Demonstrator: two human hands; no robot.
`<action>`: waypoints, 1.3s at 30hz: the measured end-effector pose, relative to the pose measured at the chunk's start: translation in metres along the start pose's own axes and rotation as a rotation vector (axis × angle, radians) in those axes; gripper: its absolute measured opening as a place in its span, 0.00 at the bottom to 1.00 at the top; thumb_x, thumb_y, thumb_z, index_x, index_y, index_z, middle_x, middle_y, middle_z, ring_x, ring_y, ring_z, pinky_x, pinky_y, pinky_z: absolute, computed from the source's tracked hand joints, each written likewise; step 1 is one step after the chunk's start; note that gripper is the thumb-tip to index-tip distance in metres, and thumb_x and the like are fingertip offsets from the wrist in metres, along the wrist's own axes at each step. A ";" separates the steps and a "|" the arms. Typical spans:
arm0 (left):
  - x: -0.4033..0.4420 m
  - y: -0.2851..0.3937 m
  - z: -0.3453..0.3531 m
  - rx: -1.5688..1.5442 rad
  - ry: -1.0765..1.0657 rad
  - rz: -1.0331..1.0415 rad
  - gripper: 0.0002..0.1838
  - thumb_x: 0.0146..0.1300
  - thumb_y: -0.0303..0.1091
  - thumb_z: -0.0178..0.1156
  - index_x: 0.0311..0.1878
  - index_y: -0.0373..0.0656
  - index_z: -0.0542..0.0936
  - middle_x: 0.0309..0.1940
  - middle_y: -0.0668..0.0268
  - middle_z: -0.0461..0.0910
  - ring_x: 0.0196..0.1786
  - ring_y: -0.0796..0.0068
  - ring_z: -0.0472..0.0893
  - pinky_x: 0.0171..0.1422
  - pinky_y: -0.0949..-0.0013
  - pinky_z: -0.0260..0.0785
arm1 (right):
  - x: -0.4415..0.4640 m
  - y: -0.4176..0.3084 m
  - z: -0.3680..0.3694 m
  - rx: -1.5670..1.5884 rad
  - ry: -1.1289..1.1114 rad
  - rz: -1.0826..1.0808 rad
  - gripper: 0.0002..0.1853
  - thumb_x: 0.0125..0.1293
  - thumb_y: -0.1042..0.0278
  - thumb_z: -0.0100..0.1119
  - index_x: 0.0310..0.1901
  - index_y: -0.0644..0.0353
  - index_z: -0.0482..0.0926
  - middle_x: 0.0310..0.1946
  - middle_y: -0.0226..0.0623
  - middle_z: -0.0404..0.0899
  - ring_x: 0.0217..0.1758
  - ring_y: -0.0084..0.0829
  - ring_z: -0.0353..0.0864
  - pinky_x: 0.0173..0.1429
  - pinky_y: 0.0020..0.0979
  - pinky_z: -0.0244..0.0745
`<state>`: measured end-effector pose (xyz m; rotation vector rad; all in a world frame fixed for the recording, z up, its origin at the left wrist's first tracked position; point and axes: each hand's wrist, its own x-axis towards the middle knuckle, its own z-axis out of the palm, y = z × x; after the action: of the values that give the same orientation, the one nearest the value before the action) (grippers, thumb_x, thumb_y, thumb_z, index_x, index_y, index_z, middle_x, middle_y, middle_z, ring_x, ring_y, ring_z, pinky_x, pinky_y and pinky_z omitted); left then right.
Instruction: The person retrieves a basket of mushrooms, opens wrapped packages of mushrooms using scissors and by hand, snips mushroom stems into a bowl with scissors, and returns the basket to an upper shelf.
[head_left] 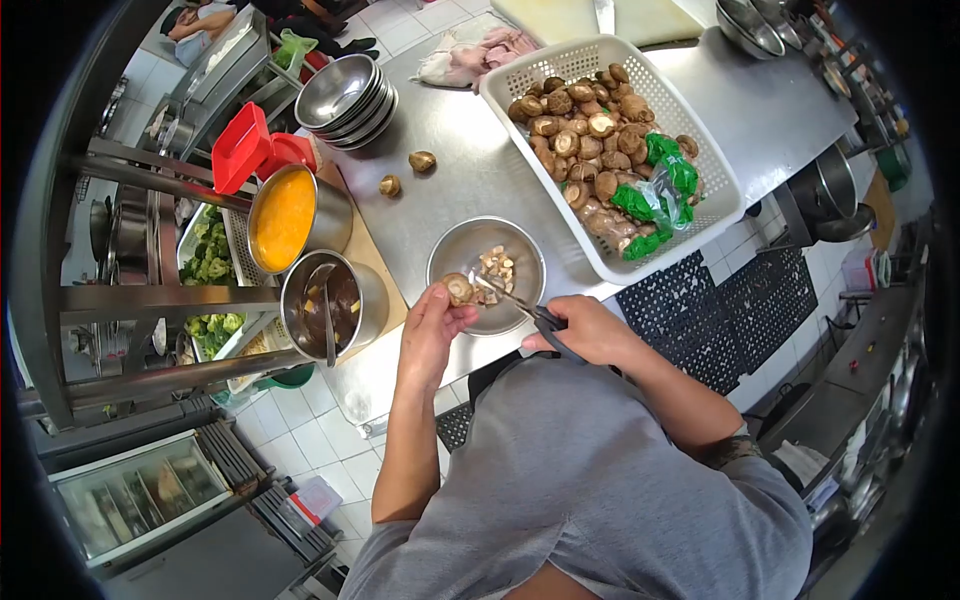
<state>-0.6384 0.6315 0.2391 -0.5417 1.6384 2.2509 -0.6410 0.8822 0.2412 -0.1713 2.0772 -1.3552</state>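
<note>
Between the fingertips of my left hand (435,325) is a brown mushroom (459,288), its pale underside turned up. My right hand (588,332) is closed round the black handles of a pair of scissors (545,322). Their blades reach left to the mushroom, over a metal bowl (534,255). Small cut mushroom pieces (496,266) lie in that bowl. A white perforated basket (715,150) to the right holds many whole mushrooms (590,130) and a green and clear plastic bag (662,190). Two loose mushrooms (422,161) sit on the steel table.
Stacked metal bowls (350,100) stand at the back left. Pots of orange liquid (285,220) and dark sauce (345,300) flank the table's left edge, near red containers (240,148). Pinkish meat (480,55) and a cutting board (655,18) lie at the back. A person (205,22) is at far left.
</note>
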 end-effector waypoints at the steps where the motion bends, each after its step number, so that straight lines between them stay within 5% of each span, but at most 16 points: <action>1: 0.002 0.002 -0.002 -0.005 0.030 0.001 0.22 0.80 0.43 0.49 0.63 0.34 0.74 0.50 0.62 0.81 0.47 0.75 0.80 0.57 0.68 0.76 | -0.003 -0.001 -0.002 -0.066 0.020 0.017 0.29 0.56 0.43 0.75 0.30 0.68 0.79 0.24 0.45 0.80 0.27 0.37 0.79 0.35 0.39 0.72; 3: 0.014 0.014 0.001 0.055 0.019 0.038 0.22 0.79 0.41 0.51 0.65 0.34 0.73 0.52 0.62 0.80 0.48 0.74 0.81 0.57 0.69 0.76 | -0.011 -0.001 -0.008 -0.203 0.073 0.052 0.33 0.54 0.36 0.73 0.31 0.68 0.81 0.27 0.50 0.82 0.32 0.46 0.83 0.40 0.42 0.75; 9: 0.069 0.113 0.102 -0.033 -0.357 0.252 0.26 0.76 0.40 0.56 0.70 0.32 0.69 0.59 0.57 0.78 0.60 0.64 0.80 0.62 0.64 0.75 | -0.014 0.010 -0.007 -0.199 0.100 -0.017 0.31 0.56 0.39 0.73 0.31 0.67 0.79 0.25 0.50 0.80 0.30 0.47 0.82 0.38 0.42 0.73; 12: 0.111 0.141 0.095 0.313 -0.071 0.463 0.27 0.74 0.39 0.57 0.70 0.32 0.69 0.61 0.53 0.77 0.61 0.63 0.80 0.64 0.63 0.73 | -0.027 0.005 -0.009 -0.197 0.119 -0.046 0.32 0.56 0.38 0.72 0.31 0.67 0.79 0.26 0.51 0.81 0.32 0.49 0.82 0.39 0.44 0.74; 14: 0.197 0.116 0.010 0.743 0.164 0.611 0.32 0.68 0.43 0.62 0.68 0.31 0.70 0.62 0.49 0.77 0.62 0.57 0.79 0.65 0.60 0.72 | -0.031 0.004 -0.009 -0.175 0.112 -0.060 0.32 0.55 0.37 0.72 0.31 0.67 0.79 0.27 0.52 0.81 0.34 0.52 0.83 0.40 0.45 0.75; 16: 0.246 0.093 -0.055 1.233 0.468 0.528 0.35 0.61 0.45 0.66 0.66 0.34 0.73 0.60 0.45 0.78 0.63 0.50 0.78 0.68 0.57 0.69 | -0.038 0.010 -0.008 -0.151 0.110 -0.051 0.32 0.55 0.37 0.73 0.31 0.66 0.79 0.27 0.52 0.81 0.34 0.52 0.83 0.41 0.45 0.75; 18: 0.262 0.075 -0.078 1.384 0.475 0.402 0.32 0.57 0.45 0.66 0.63 0.38 0.77 0.58 0.44 0.79 0.63 0.45 0.77 0.68 0.54 0.68 | -0.042 0.012 -0.004 -0.130 0.121 -0.064 0.30 0.55 0.40 0.74 0.31 0.66 0.78 0.26 0.51 0.80 0.32 0.50 0.82 0.39 0.44 0.74; 21: 0.273 0.062 -0.083 1.383 0.374 0.197 0.26 0.58 0.42 0.64 0.58 0.39 0.80 0.54 0.45 0.81 0.59 0.45 0.78 0.66 0.55 0.70 | -0.041 0.018 -0.002 -0.171 0.146 -0.118 0.28 0.56 0.44 0.75 0.29 0.65 0.76 0.24 0.48 0.79 0.28 0.46 0.80 0.36 0.41 0.72; 24: 0.244 0.053 -0.068 1.249 0.516 0.435 0.25 0.56 0.41 0.67 0.53 0.36 0.82 0.50 0.46 0.82 0.53 0.47 0.80 0.61 0.55 0.72 | -0.041 0.012 -0.005 -0.166 0.148 -0.111 0.28 0.55 0.44 0.75 0.30 0.65 0.77 0.25 0.48 0.80 0.30 0.47 0.81 0.37 0.41 0.74; 27: 0.211 0.047 -0.059 1.013 0.499 0.581 0.22 0.59 0.39 0.67 0.53 0.36 0.81 0.45 0.55 0.84 0.47 0.59 0.82 0.54 0.61 0.75 | -0.038 0.001 -0.013 -0.117 0.183 -0.086 0.28 0.56 0.43 0.75 0.32 0.65 0.78 0.27 0.49 0.81 0.32 0.50 0.83 0.39 0.43 0.76; 30: 0.129 0.063 -0.015 0.477 0.235 0.442 0.16 0.67 0.36 0.65 0.53 0.37 0.80 0.43 0.66 0.84 0.44 0.77 0.82 0.50 0.70 0.75 | -0.028 -0.007 -0.013 -0.118 0.281 -0.126 0.26 0.57 0.46 0.75 0.31 0.65 0.77 0.25 0.47 0.81 0.31 0.49 0.82 0.38 0.43 0.76; 33: 0.079 0.062 0.007 0.202 0.070 0.250 0.13 0.72 0.36 0.62 0.54 0.41 0.80 0.42 0.71 0.82 0.40 0.81 0.79 0.45 0.73 0.74 | -0.020 -0.018 -0.013 -0.212 0.394 -0.213 0.25 0.58 0.49 0.75 0.30 0.65 0.75 0.26 0.45 0.79 0.31 0.49 0.81 0.37 0.44 0.75; 39: 0.035 0.038 0.015 0.171 -0.034 0.099 0.17 0.72 0.43 0.63 0.56 0.42 0.83 0.35 0.73 0.80 0.34 0.85 0.75 0.39 0.78 0.72 | -0.009 -0.029 -0.017 -0.431 0.417 -0.327 0.22 0.58 0.55 0.75 0.36 0.64 0.74 0.31 0.45 0.79 0.36 0.49 0.82 0.40 0.46 0.76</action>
<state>-0.6889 0.6349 0.2587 -0.3853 1.8559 2.1472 -0.6503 0.8864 0.2746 -0.4607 2.7790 -1.1739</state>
